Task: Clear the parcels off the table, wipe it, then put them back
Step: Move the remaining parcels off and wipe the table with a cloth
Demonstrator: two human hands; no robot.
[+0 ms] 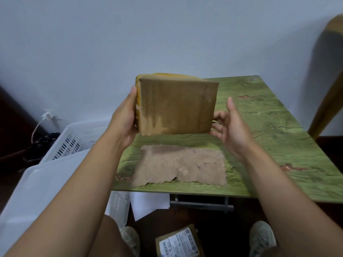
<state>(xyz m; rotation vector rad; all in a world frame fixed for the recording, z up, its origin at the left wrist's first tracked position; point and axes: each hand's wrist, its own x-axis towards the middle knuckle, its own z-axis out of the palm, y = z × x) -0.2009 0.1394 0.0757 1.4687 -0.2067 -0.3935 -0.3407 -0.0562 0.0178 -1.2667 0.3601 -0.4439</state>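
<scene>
Cardboard parcel (176, 106) gripped in my left hand (124, 121), right hand (230, 125) loose beside it, above table (269, 127); cloth (180, 167) laid out, another parcel (178, 242) on floor—stage unclear.

We see both forearms bare to the frame's edge, with no sleeves, watch or rings showing. Our left hand (126, 117) and right hand (232, 127) wear no gloves. Below, our feet wear pale grey-beige sneakers (261, 238), and our legs are bare at the knee.

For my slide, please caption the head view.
Both hands hold a cardboard parcel above the green table, brown cloth beneath.
</scene>
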